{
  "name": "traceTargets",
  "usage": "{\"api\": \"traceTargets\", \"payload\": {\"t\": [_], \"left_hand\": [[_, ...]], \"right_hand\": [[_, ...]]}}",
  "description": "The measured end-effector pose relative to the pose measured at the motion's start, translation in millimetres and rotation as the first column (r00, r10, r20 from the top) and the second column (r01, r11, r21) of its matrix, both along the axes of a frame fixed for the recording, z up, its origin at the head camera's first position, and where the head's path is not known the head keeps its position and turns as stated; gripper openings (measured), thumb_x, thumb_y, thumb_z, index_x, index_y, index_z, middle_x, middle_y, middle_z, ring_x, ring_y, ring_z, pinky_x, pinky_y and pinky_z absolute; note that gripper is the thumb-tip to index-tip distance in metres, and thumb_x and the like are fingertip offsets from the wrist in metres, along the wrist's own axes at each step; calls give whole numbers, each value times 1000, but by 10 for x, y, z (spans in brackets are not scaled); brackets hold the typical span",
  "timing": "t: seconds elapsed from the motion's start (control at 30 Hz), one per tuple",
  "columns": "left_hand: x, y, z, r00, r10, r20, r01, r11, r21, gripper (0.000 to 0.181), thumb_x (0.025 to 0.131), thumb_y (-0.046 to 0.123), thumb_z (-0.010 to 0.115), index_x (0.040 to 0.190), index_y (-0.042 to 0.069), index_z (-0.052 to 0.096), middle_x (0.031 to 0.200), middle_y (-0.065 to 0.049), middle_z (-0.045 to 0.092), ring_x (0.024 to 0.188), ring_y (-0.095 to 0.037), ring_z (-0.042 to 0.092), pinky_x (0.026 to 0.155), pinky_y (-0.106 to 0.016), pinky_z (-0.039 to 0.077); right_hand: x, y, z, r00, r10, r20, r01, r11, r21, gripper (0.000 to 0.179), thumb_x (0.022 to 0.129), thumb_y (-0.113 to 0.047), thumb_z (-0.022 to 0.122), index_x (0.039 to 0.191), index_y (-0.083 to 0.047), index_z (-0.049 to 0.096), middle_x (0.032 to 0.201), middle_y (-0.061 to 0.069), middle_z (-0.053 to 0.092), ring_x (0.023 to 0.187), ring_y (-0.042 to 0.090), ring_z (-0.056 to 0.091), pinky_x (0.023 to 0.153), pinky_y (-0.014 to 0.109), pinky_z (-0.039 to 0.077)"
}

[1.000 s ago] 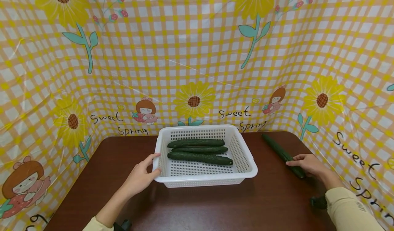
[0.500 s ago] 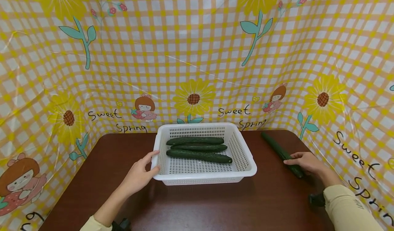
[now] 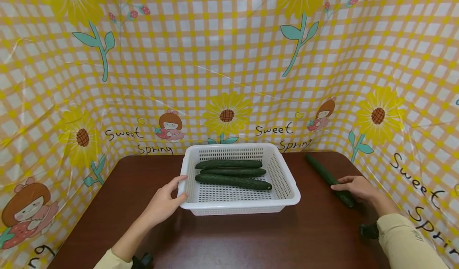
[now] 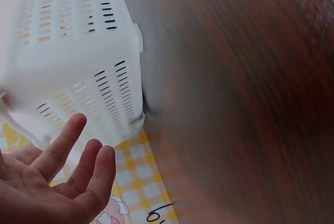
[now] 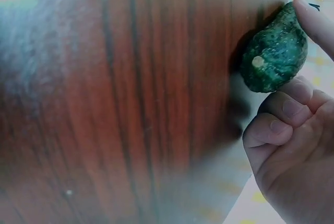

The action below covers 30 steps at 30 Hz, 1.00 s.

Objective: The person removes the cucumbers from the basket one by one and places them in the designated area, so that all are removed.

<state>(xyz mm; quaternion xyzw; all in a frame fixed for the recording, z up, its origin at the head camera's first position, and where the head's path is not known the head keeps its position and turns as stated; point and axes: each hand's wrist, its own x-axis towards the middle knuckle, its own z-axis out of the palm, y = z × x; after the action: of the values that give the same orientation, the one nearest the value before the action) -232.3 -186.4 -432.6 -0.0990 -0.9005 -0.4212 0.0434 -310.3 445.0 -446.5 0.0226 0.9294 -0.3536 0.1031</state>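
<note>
A white plastic basket with slotted walls stands mid-table, with three dark green cucumbers lying across it: a back cucumber, a middle cucumber and a front cucumber. My left hand holds the basket's left rim, thumb and forefinger over the edge; in the left wrist view the other fingers spread outside the slotted wall. To the right, another cucumber lies slanting on the table. My right hand grips it close to its near end, which the right wrist view shows between thumb and curled fingers.
The dark brown table has rounded far corners. A checked cloth with printed sunflowers hangs behind it and along both sides. Brown tabletop lies between the basket and the right-hand cucumber, and in front of the basket.
</note>
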Motion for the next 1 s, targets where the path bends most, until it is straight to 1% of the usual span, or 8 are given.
{"api": "traceTargets", "payload": {"t": [0.07, 0.13, 0.17, 0.23, 0.43, 0.6, 0.77, 1.0], "left_hand": [[-12, 6, -2, 1000, 0, 0, 0, 1000, -1, 55, 94, 27, 66, 147, 25, 50, 138, -10, 61, 120, -24, 59, 89, -42, 47], [-17, 7, -2, 1000, 4, 3, -4, 1000, -1, 55, 94, 27, 67, 146, 25, 50, 135, -9, 62, 117, -23, 59, 87, -42, 47], [-18, 7, -2, 1000, 6, 2, -6, 1000, -4, 55, 94, 27, 67, 146, 25, 50, 134, -9, 63, 115, -22, 59, 87, -41, 46], [-19, 6, -4, 1000, 11, 3, -11, 1000, -9, 55, 94, 26, 67, 146, 26, 51, 130, -8, 64, 112, -21, 59, 86, -41, 46], [-8, 6, -8, 1000, 7, 0, -7, 1000, -4, 55, 94, 26, 67, 146, 26, 51, 127, -8, 65, 106, -21, 58, 83, -39, 45], [17, 6, -17, 1000, 18, -1, -18, 1000, 3, 55, 94, 27, 68, 146, 24, 51, 131, -10, 64, 110, -24, 59, 85, -41, 47], [27, 16, -20, 1000, 26, -5, -26, 1000, 4, 55, 94, 28, 68, 146, 24, 51, 133, -11, 62, 113, -25, 59, 87, -44, 48], [21, 38, -18, 1000, 26, -3, -25, 999, 19, 54, 94, 28, 68, 145, 24, 51, 130, -12, 63, 108, -25, 60, 83, -40, 48]], "right_hand": [[-9, 12, 30, 1000, 19, -23, -18, 999, 41, 81, 94, -46, 68, 141, 14, 44, 108, 22, 73, 51, 21, 46, 55, 36, 47], [-29, 16, 59, 998, 31, -51, -27, 996, 83, 79, 94, -50, 66, 140, 12, 47, 123, 31, 65, 76, 37, 61, 68, 43, 52], [-37, 15, 75, 997, 44, -68, -37, 994, 106, 78, 95, -50, 64, 140, 12, 48, 130, 34, 59, 92, 45, 61, 75, 47, 53], [-55, 8, 112, 992, 73, -101, -58, 988, 144, 77, 97, -52, 61, 139, 11, 49, 141, 40, 44, 120, 56, 49, 87, 53, 50], [-71, -100, 290, 986, 98, -138, -82, 989, 122, 72, 99, -48, 59, 140, 10, 49, 141, 41, 43, 122, 56, 48, 88, 55, 49], [-85, -251, 469, 979, 143, -147, -120, 981, 152, 67, 99, -50, 59, 138, 4, 53, 141, 39, 46, 121, 55, 50, 86, 53, 49], [-135, -372, 614, 969, 184, -163, -157, 974, 164, 61, 99, -46, 60, 135, 4, 58, 138, 37, 50, 119, 52, 53, 86, 52, 50], [-188, -512, 820, 960, 242, -139, -211, 956, 205, 61, 98, -47, 61, 135, 1, 58, 137, 32, 54, 120, 49, 54, 88, 52, 50]]}}
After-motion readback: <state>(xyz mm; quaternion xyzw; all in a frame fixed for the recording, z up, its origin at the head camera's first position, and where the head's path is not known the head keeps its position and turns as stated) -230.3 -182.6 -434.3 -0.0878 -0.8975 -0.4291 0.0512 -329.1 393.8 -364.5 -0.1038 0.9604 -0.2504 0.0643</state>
